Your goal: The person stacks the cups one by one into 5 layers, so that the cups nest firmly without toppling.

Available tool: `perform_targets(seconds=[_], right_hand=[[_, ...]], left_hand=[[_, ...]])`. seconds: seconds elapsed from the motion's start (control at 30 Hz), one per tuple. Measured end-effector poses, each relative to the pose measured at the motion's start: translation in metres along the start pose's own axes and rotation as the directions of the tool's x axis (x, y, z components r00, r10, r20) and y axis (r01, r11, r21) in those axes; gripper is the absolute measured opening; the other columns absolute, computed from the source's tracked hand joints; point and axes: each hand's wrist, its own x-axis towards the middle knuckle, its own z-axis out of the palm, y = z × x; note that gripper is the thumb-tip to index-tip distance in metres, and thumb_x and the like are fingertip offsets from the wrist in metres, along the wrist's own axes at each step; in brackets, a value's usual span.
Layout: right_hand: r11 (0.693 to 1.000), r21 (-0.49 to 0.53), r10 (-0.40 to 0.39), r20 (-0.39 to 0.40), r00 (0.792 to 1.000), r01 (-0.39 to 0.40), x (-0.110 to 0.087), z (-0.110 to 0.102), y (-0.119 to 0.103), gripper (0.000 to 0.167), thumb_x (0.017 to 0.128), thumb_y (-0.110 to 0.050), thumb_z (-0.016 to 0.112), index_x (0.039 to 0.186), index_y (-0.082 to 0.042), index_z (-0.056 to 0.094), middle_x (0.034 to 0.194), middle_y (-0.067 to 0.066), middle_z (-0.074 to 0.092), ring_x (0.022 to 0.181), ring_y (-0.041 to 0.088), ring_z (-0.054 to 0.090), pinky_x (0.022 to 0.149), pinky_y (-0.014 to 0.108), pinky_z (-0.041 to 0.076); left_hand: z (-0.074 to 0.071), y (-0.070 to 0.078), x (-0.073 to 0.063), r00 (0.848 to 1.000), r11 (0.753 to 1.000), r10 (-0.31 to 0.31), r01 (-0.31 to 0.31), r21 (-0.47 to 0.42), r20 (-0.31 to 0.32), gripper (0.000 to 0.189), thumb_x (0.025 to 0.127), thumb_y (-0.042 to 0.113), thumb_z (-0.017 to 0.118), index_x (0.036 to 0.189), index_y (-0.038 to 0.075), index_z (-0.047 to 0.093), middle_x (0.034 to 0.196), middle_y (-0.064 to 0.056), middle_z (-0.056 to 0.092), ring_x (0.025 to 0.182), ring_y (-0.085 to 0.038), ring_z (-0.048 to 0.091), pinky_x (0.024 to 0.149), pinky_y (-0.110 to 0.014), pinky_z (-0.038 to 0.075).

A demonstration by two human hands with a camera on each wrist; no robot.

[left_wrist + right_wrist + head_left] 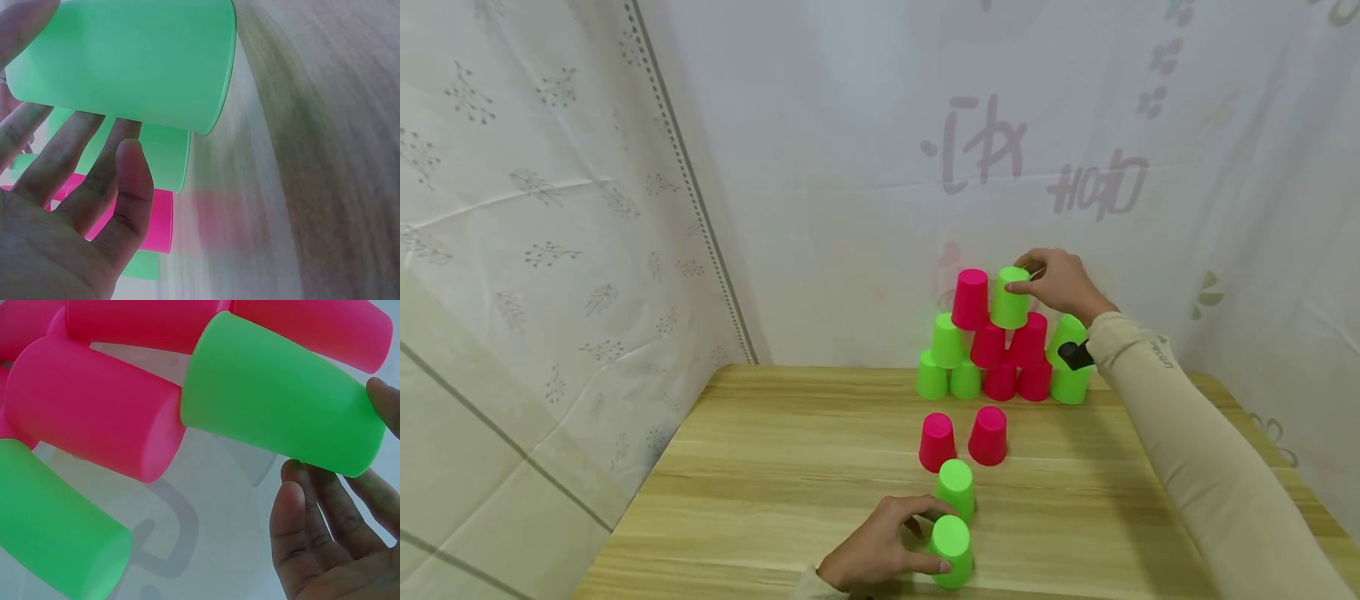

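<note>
At the third level of a cup stack, my right hand point(1063, 283) holds an upside-down green cup point(1011, 298) between thumb and fingers. In the right wrist view that green cup point(284, 394) has its rim against a pink cup point(94, 409) of the level below. To its left on the same level stands another pink cup point(971, 300). Near the table's front, my left hand point(883, 542) grips a second upside-down green cup point(951, 552), thumb on one side and fingers on the other. Right behind it is a further green cup point(956, 490), close to the fingers.
Two loose pink cups, one on the left point(937, 442) and one on the right point(988, 436), stand between the stack and my left hand. Green cups point(1070, 384) form the stack's right end, partly behind my sleeve. A patterned curtain point(820, 208) hangs behind the wooden table point(790, 467).
</note>
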Motion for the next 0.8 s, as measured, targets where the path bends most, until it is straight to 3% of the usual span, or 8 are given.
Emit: perform_targets(seconds=[0.4, 0.8], right_hand=[[1.0, -0.002, 0.006, 0.02, 1.0, -0.005, -0.002, 0.0, 0.005, 0.061, 0.092, -0.036, 0.072, 0.139, -0.004, 0.052, 0.138, 0.026, 0.057, 0.122, 0.042, 0.059, 0.099, 0.058, 0.052], [1.0, -0.012, -0.001, -0.003, 1.0, 0.0, -0.016, -0.014, 0.008, 0.064, 0.093, -0.037, 0.071, 0.143, -0.005, 0.047, 0.137, 0.025, 0.059, 0.122, 0.042, 0.06, 0.097, 0.058, 0.052]], left_hand=[[0.003, -0.001, -0.002, 1.0, 1.0, 0.01, -0.01, 0.007, -0.009, 0.044, 0.084, 0.032, 0.081, 0.125, 0.03, 0.064, 0.118, 0.012, 0.071, 0.108, 0.001, 0.063, 0.084, -0.021, 0.055], [0.0, 0.006, -0.001, 1.0, 0.999, 0.02, -0.02, 0.029, -0.001, 0.045, 0.084, 0.03, 0.082, 0.125, 0.028, 0.064, 0.118, 0.011, 0.072, 0.107, 0.001, 0.064, 0.084, -0.02, 0.055]])
